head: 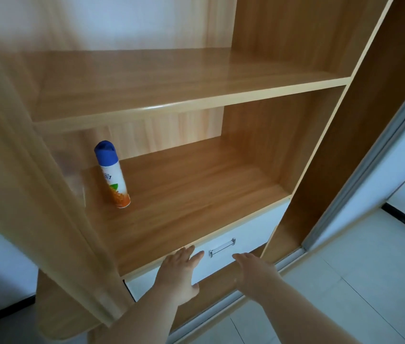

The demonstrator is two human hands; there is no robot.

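Observation:
A white drawer front (253, 227) with a clear bar handle (222, 247) sits under the lower shelf of a wooden cabinet. My left hand (179, 271) lies flat with straight fingers against the drawer front, left of the handle. My right hand (253, 269) reaches toward the drawer below and right of the handle, fingers extended, holding nothing. A spray can (112, 173) with a blue cap and orange label stands on the lower shelf (196, 194) at the left.
The upper shelf (159, 80) holds nothing visible. A wooden cabinet side panel (35, 194) stands close at the left. A sliding door frame (370, 155) runs along the right, with pale floor tiles (345, 281) beneath.

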